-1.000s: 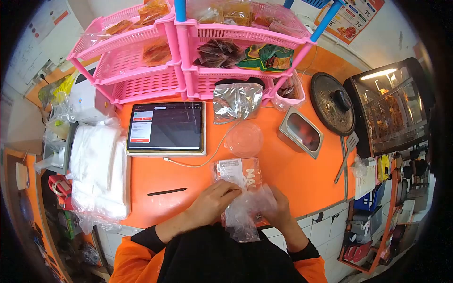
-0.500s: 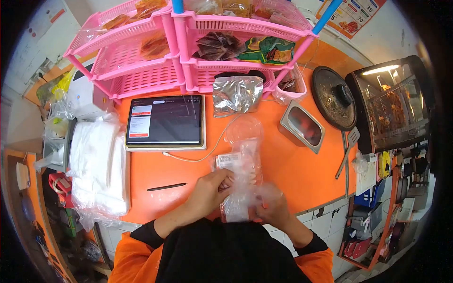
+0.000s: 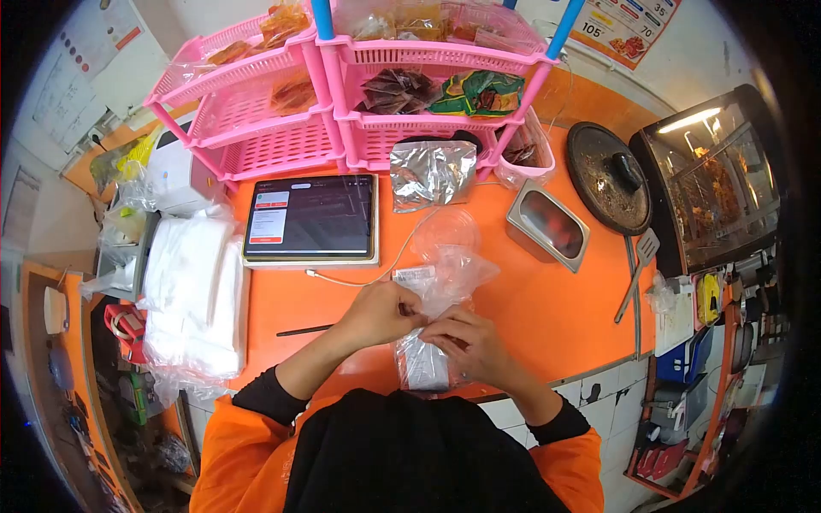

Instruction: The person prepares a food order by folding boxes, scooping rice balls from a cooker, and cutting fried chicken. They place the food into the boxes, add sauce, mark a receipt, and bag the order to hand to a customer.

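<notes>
A clear plastic bag (image 3: pixel 453 282) stands bunched up at the middle of the orange table, its loose top spread above my fingers. My left hand (image 3: pixel 380 315) pinches its gathered neck from the left. From the right, my right hand (image 3: pixel 466 340) grips the same neck, fingers bent close to the left ones. Below the hands lies a plastic-wrapped pack (image 3: pixel 422 366) with a whitish-grey surface. A printed label (image 3: pixel 414 275) shows just above my left hand. Behind the bag is a round clear plastic lid or container (image 3: pixel 449 232).
A black pen (image 3: pixel 304 330) lies left of my wrist. Farther back are a tablet (image 3: pixel 310 217), a silver pouch (image 3: pixel 433 173), a metal container (image 3: pixel 547 227) and pink racks (image 3: pixel 282 144). White bags (image 3: pixel 190 291) stand left; a black lid (image 3: pixel 609 178) and spatula (image 3: pixel 635 274) lie right.
My right hand has moved up and left to the bag's neck, beside my left hand. The bag's top now flares upward to the right. The whole view has shifted slightly.
</notes>
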A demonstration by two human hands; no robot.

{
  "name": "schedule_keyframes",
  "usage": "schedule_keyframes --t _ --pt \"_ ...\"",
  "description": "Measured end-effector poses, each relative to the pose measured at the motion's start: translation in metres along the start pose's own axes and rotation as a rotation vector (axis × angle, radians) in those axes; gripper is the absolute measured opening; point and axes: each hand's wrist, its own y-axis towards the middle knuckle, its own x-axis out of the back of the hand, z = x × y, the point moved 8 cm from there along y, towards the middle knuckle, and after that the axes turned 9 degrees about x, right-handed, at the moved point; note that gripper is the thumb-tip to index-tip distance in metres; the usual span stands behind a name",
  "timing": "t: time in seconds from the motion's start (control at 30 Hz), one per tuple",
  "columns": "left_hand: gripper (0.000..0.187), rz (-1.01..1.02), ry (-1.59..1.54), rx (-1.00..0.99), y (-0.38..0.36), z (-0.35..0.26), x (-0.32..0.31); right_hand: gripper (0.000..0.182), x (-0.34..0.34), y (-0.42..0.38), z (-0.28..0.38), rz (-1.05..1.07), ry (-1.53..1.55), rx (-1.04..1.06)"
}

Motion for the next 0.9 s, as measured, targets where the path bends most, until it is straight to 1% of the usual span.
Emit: schedule_keyframes --t 0.13,0.33,0.43,0.53,0.63,0.73,0.83,0.9 --pt "0.017 0.055 -0.018 0.009 0.003 0.004 -0.004 0.018 0.000 -0.004 -0.013 -0.052 0.095 -0.291" --pt "0.017 0.026 -0.056 -0.027 0.002 0.003 -0.004 0.019 0.002 0.001 -0.010 0.018 0.057 -0.256" --pt "0.017 0.001 -0.046 -0.066 0.001 0.002 -0.004 0.019 0.001 -0.002 -0.015 -0.004 0.131 -0.310" --pt "0.014 -0.007 -0.005 -0.118 -0.001 -0.001 -0.003 0.020 0.000 0.001 -0.015 -0.005 0.142 -0.298" --pt "0.018 0.000 -0.036 -0.074 -0.002 -0.003 -0.003 0.021 -0.001 0.002 -0.017 0.001 0.147 -0.340" --pt "0.015 0.100 -0.115 -0.096 -0.005 0.005 -0.010 0.020 -0.002 0.003 -0.015 -0.010 0.155 -0.355" --pt "0.011 0.182 -0.355 -0.146 -0.024 -0.002 -0.009 0.020 -0.002 -0.003 -0.012 -0.050 0.213 -0.381" --pt "0.014 0.147 -0.355 -0.114 -0.030 0.004 -0.009 0.019 -0.006 -0.010 -0.009 -0.141 0.195 -0.311"
